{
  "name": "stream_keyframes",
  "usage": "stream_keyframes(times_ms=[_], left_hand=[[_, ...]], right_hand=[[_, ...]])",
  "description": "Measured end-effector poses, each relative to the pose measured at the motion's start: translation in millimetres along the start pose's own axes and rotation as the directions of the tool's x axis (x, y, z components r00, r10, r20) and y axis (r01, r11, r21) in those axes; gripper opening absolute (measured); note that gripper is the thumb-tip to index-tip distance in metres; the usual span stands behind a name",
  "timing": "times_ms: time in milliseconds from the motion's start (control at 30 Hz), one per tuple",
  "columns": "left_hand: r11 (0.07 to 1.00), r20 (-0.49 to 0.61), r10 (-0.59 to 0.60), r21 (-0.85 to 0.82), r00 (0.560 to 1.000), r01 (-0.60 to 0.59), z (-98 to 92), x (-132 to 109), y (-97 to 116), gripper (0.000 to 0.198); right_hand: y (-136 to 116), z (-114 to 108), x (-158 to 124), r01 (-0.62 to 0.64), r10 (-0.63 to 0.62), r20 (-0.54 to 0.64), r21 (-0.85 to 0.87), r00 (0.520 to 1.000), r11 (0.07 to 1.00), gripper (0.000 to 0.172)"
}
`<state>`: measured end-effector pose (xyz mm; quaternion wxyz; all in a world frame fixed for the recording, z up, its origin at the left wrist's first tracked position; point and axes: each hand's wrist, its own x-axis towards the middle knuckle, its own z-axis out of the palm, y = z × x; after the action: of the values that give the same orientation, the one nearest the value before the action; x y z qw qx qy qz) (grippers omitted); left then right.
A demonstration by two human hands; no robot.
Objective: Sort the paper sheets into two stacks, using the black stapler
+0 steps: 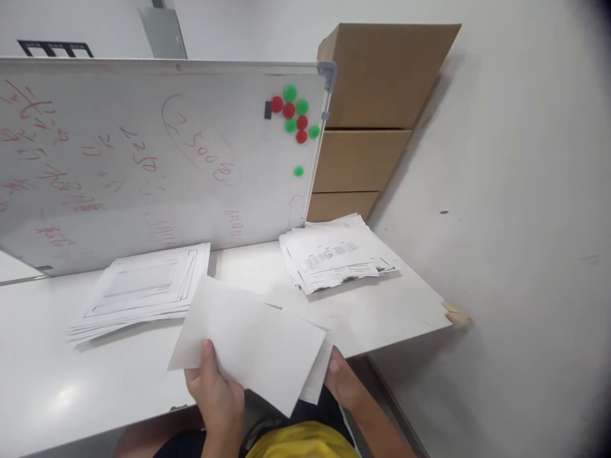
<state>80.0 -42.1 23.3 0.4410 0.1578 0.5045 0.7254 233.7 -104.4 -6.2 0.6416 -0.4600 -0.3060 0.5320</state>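
Observation:
My left hand (216,389) is closed on the near left edge of a white paper sheet (252,343), its thumb pressed on top. The face of that sheet looks blank, and it tilts above the table's front edge. A printed sheet (316,375) shows from beneath it on the right. My right hand (342,380) grips the right edge of this lower sheet; most of its fingers are hidden. A stack of printed papers (143,286) lies to the left, and a looser paper pile (334,254) lies beyond my right hand.
A whiteboard (191,146) with red writing stands along the back of the white table (38,356). Red and green round magnets (289,111) cluster at its upper right. Stacked cardboard boxes (372,83) stand behind it, beside the wall (501,210). Brown tape (457,315) covers the table's right corner.

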Motion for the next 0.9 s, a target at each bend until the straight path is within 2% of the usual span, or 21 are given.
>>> stream_keyframes(times_ms=[67, 133, 200, 267, 333, 433, 533, 600, 667, 700, 767, 800, 833, 867, 900], left_hand=[[0.992, -0.034, 0.127, 0.028, 0.991, -0.126, -3.5, -2.2, -1.9, 0.047], [0.974, -0.031, 0.223, 0.036, 0.974, -0.222, -6.9, -6.0, -5.1, 0.059], [0.956, 0.005, 0.292, 0.012, 0.956, -0.292, -10.8, -6.5, -7.3, 0.066], [0.928, 0.087, 0.374, -0.038, 0.923, -0.372, -15.6, 0.1, -7.5, 0.064], [0.89, 0.242, 0.454, -0.067, 0.858, -0.452, -22.3, 12.5, -8.0, 0.061], [0.854, 0.511, 0.439, 0.018, 0.739, -0.52, -37.5, 30.2, -18.9, 0.062], [0.81, 0.673, 0.316, 0.176, 0.669, -0.559, -55.6, 34.2, -42.3, 0.054], [0.778, 0.697, 0.289, 0.228, 0.656, -0.585, -63.0, 29.2, -57.1, 0.041], [0.772, 0.66, 0.36, 0.186, 0.66, -0.607, -62.8, 21.2, -65.8, 0.028], [0.77, 0.639, 0.42, 0.125, 0.645, -0.625, -59.8, 17.2, -67.7, 0.023], [0.748, 0.649, 0.511, -0.012, 0.564, -0.664, -50.4, 10.9, -68.8, 0.019], [0.734, 0.673, 0.529, -0.058, 0.517, -0.676, -45.5, 8.9, -68.9, 0.02], [0.726, 0.696, 0.527, -0.069, 0.489, -0.684, -41.5, 7.4, -69.0, 0.021], [0.725, 0.713, 0.505, -0.045, 0.486, -0.687, -39.0, 6.2, -68.9, 0.021], [0.732, 0.717, 0.472, 0.005, 0.512, -0.682, -38.3, 4.7, -68.5, 0.017]], right_hand=[[6.6, 11.1, -7.1, 0.0, 0.0, 0.028, -0.001, 1.0, 1.0, 0.078], [11.2, 18.4, -10.3, -0.014, 0.014, -0.006, -0.073, 1.0, 0.997, 0.062], [10.3, 18.9, -8.6, 0.005, -0.016, -0.087, -0.129, 0.996, 0.992, 0.049], [2.6, 10.7, -2.7, 0.061, -0.091, -0.16, -0.181, 0.983, 0.982, 0.043], [-9.0, -4.5, 4.9, 0.084, -0.14, -0.206, -0.26, 0.968, 0.962, 0.038], [-21.7, -30.5, 15.1, 0.049, -0.14, -0.236, -0.353, 0.962, 0.934, 0.033], [-17.2, -50.6, 21.0, 0.087, -0.142, -0.129, -0.359, 0.981, 0.929, 0.035], [-6.9, -59.9, 21.8, 0.144, -0.171, -0.054, -0.334, 0.984, 0.931, 0.035], [3.7, -66.7, 20.6, 0.184, -0.217, -0.07, -0.316, 0.974, 0.931, 0.026], [7.9, -68.9, 20.0, 0.212, -0.253, -0.102, -0.303, 0.962, 0.929, 0.02], [13.6, -71.0, 19.6, 0.279, -0.324, -0.141, -0.267, 0.935, 0.922, 0.015], [15.3, -70.9, 19.9, 0.303, -0.346, -0.143, -0.257, 0.927, 0.918, 0.015], [16.2, -70.4, 20.3, 0.309, -0.353, -0.142, -0.26, 0.925, 0.915, 0.015], [16.3, -69.9, 20.3, 0.294, -0.344, -0.149, -0.281, 0.927, 0.914, 0.016], [15.1, -69.9, 19.4, 0.263, -0.325, -0.159, -0.318, 0.932, 0.911, 0.017]])
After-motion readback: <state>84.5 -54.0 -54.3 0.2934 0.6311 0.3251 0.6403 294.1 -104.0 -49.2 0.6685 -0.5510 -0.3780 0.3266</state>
